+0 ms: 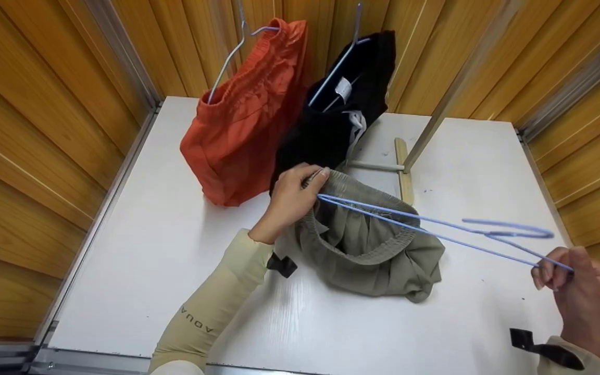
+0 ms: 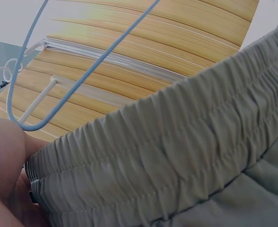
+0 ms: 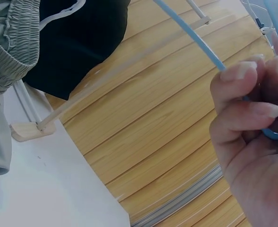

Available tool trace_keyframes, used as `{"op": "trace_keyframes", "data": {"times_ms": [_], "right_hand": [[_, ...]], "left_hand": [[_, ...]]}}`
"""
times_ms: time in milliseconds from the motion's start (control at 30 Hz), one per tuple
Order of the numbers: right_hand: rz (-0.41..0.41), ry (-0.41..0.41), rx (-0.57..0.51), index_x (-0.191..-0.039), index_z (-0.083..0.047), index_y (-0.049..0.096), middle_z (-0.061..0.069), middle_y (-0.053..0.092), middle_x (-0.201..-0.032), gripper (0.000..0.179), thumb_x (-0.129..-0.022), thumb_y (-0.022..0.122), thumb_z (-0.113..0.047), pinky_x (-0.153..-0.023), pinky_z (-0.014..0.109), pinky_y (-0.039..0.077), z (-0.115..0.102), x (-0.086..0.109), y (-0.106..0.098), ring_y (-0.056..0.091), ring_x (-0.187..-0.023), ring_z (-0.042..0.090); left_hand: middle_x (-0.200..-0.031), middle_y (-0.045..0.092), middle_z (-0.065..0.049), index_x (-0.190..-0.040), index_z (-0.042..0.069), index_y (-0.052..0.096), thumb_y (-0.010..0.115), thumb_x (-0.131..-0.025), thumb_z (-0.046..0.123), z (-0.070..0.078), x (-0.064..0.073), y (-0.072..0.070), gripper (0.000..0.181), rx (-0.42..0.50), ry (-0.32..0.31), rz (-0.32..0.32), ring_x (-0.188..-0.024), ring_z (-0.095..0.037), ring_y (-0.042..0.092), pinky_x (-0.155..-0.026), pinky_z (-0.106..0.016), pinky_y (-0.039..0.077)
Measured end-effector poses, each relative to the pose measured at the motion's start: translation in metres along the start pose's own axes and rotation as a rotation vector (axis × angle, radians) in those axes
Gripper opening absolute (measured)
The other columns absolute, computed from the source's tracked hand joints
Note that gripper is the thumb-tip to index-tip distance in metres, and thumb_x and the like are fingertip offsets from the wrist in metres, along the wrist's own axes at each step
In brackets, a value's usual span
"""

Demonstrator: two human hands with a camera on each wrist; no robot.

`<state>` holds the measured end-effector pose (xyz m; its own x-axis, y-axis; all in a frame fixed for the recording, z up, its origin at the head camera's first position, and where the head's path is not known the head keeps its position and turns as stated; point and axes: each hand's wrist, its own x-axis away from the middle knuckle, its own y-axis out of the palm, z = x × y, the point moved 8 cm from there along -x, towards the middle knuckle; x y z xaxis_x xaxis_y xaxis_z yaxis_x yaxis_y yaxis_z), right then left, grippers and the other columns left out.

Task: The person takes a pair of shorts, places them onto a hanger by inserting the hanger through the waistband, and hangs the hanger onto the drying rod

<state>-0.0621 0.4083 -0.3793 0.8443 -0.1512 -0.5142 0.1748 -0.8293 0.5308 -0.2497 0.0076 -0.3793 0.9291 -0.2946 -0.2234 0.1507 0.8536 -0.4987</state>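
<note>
My left hand (image 1: 296, 200) grips the elastic waistband (image 2: 143, 156) of olive-grey pants (image 1: 383, 271) at its left side, the thumb on top. The waist hangs open in a loop, and the legs bunch beneath it over the white table. In my right hand (image 1: 586, 291) is one end of a blue wire hanger (image 1: 456, 229), the fingers curled round the wire. Its far end reaches across the waist opening to my left thumb. The hanger's hook lies sideways above the right fingers. In the right wrist view the blue wire (image 3: 195, 38) passes between the fingers.
Red pants (image 1: 248, 125) and black pants (image 1: 331, 125) hang on wire hangers at the back of the white table (image 1: 123, 271). A wooden rack foot with an upright post (image 1: 435, 117) stands behind the olive-grey pants. Wood-panelled walls (image 1: 34, 130) enclose the table.
</note>
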Motion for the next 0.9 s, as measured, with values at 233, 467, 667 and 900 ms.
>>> {"op": "trace_keyframes", "data": {"times_ms": [233, 467, 667, 900], "right_hand": [[0.060, 0.001, 0.055, -0.048, 0.015, 0.036, 0.024, 0.050, -0.057, 0.057, -0.103, 0.028, 0.005, -0.043, 0.035, 0.035, -0.002, -0.001, -0.003, 0.042, -0.048, 0.031], [0.188, -0.003, 0.165, -0.046, 0.013, 0.037, 0.022, 0.050, -0.054, 0.058, -0.102, 0.029, 0.006, -0.040, 0.033, 0.035, -0.007, 0.001, -0.013, 0.041, -0.045, 0.028], [0.176, 0.012, 0.198, -0.044, 0.013, 0.038, 0.021, 0.050, -0.054, 0.059, -0.102, 0.028, 0.007, -0.039, 0.032, 0.034, -0.003, 0.002, -0.012, 0.041, -0.044, 0.026], [0.183, 0.074, 0.242, -0.043, 0.010, 0.039, 0.018, 0.050, -0.053, 0.061, -0.102, 0.028, 0.006, -0.038, 0.031, 0.036, 0.014, -0.003, -0.005, 0.039, -0.042, 0.025]], "left_hand": [[-0.091, 0.067, 0.003, -0.102, 0.021, 0.074, 0.056, -0.097, 0.039, -0.001, 0.000, -0.001, 0.025, -0.009, -0.012, 0.003, -0.086, -0.013, 0.059, -0.082, -0.032, 0.047], [-0.090, 0.066, 0.005, -0.101, 0.023, 0.074, 0.055, -0.097, 0.040, -0.002, 0.001, 0.000, 0.026, 0.004, -0.019, -0.006, -0.084, -0.012, 0.057, -0.081, -0.031, 0.046], [-0.096, 0.068, 0.006, -0.105, 0.022, 0.074, 0.054, -0.097, 0.040, 0.001, 0.003, 0.001, 0.028, -0.034, -0.012, -0.019, -0.092, -0.011, 0.062, -0.087, -0.033, 0.049], [-0.107, 0.072, 0.007, -0.106, 0.023, 0.074, 0.054, -0.097, 0.040, 0.005, 0.005, 0.005, 0.027, -0.041, -0.015, -0.049, -0.102, -0.010, 0.064, -0.090, -0.033, 0.050]]}}
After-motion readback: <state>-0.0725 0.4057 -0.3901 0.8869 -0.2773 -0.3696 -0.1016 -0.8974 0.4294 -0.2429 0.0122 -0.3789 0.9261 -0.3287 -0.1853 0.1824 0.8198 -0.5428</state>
